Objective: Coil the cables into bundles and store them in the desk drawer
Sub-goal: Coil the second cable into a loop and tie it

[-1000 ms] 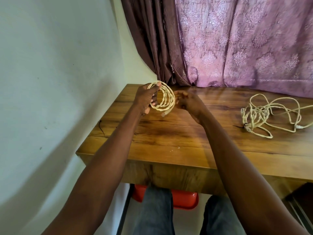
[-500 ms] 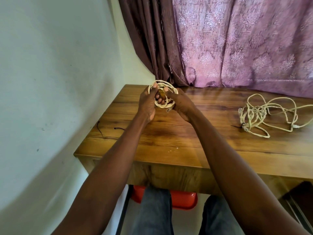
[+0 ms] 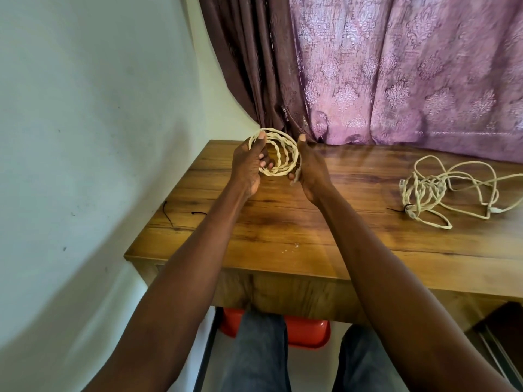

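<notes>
Currently: coiled cable [image 3: 278, 154] held in both hands above the far-left corner of the desk [image 3: 283, 222].

Left hand [image 3: 249, 165] grips the left side of the coil, thumb on the top loops and fingers curled through the centre; right hand [image 3: 310, 168] grips the right side, thumb raised at the upper edge and fingers curled round the lower loops. The coil is upright and clear of the surface, facing the camera. A second, loose cable [image 3: 441, 190] lies tangled on the surface near the right edge, well apart from the hands. Two small black ties [image 3: 181, 213] lie near the left edge. A purple curtain [image 3: 396, 75] hangs along the far edge.
</notes>
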Action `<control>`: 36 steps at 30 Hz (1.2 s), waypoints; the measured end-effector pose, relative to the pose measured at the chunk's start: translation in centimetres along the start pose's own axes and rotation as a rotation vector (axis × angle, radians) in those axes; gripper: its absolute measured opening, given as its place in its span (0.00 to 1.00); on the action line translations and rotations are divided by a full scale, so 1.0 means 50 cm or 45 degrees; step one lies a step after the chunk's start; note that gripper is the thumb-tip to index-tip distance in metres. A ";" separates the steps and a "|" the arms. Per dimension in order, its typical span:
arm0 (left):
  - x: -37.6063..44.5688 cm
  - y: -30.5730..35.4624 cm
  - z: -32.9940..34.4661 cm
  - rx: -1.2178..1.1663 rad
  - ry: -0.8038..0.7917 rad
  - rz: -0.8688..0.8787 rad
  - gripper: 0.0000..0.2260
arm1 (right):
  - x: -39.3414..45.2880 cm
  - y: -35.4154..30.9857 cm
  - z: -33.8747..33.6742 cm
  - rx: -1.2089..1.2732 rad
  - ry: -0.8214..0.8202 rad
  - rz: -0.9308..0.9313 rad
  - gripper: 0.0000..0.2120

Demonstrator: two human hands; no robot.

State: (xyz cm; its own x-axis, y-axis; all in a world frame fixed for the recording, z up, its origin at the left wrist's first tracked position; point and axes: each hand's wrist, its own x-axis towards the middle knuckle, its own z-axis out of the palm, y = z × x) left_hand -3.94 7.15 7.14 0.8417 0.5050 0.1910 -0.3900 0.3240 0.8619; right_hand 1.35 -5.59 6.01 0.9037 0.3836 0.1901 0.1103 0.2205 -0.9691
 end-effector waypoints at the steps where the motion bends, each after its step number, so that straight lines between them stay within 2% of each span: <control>1: 0.001 0.001 0.001 0.000 0.008 0.000 0.08 | 0.004 0.002 -0.002 -0.030 0.048 -0.041 0.23; 3: 0.001 0.004 -0.001 0.029 0.025 0.003 0.09 | 0.006 -0.004 -0.006 -0.074 0.093 -0.119 0.11; 5: 0.001 0.006 -0.005 0.088 0.016 0.022 0.09 | 0.002 -0.017 -0.011 -0.186 0.095 -0.168 0.07; 10: -0.003 0.008 0.003 0.183 0.018 0.110 0.08 | 0.006 -0.011 -0.014 -0.405 0.107 -0.204 0.12; 13: -0.009 0.003 0.016 0.132 0.116 0.125 0.06 | -0.007 -0.022 0.001 -0.203 0.045 -0.137 0.12; 16: -0.013 -0.001 0.027 -0.029 0.162 0.071 0.05 | -0.015 -0.025 0.004 -0.129 -0.142 -0.099 0.20; 18: -0.015 -0.005 0.032 -0.072 0.165 0.090 0.05 | -0.011 -0.019 0.000 0.028 -0.249 -0.052 0.23; 21: -0.020 -0.010 0.032 -0.068 0.148 0.113 0.02 | -0.005 -0.019 -0.012 0.044 -0.361 0.058 0.21; 22: -0.021 -0.010 0.033 -0.110 0.121 0.087 0.02 | -0.004 -0.020 -0.014 0.002 -0.343 0.067 0.21; 25: -0.022 -0.009 0.029 -0.295 0.013 -0.040 0.03 | -0.005 -0.020 -0.020 -0.056 -0.197 0.063 0.36; 26: -0.021 -0.009 0.027 -0.327 -0.015 -0.070 0.04 | -0.009 -0.025 -0.017 -0.085 -0.154 0.052 0.35; 28: -0.020 -0.009 0.021 -0.323 -0.065 -0.116 0.03 | -0.009 -0.027 -0.013 -0.164 -0.061 0.015 0.24; 30: -0.018 -0.008 0.017 -0.265 -0.127 -0.157 0.03 | -0.003 -0.026 -0.012 -0.182 0.013 -0.037 0.18; 33: -0.009 0.003 0.009 -0.023 -0.206 -0.173 0.03 | 0.003 -0.023 -0.016 -0.194 0.040 -0.061 0.17; 36: 0.007 0.022 0.001 0.304 -0.281 -0.214 0.15 | 0.006 -0.022 -0.018 -0.306 0.053 -0.080 0.17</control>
State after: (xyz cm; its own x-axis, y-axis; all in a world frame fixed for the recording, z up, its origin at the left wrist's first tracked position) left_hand -4.08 7.65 8.16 0.9571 0.2672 0.1118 -0.1632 0.1786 0.9703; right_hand 1.89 -6.54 7.00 0.9077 0.3375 0.2493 0.2574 0.0213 -0.9661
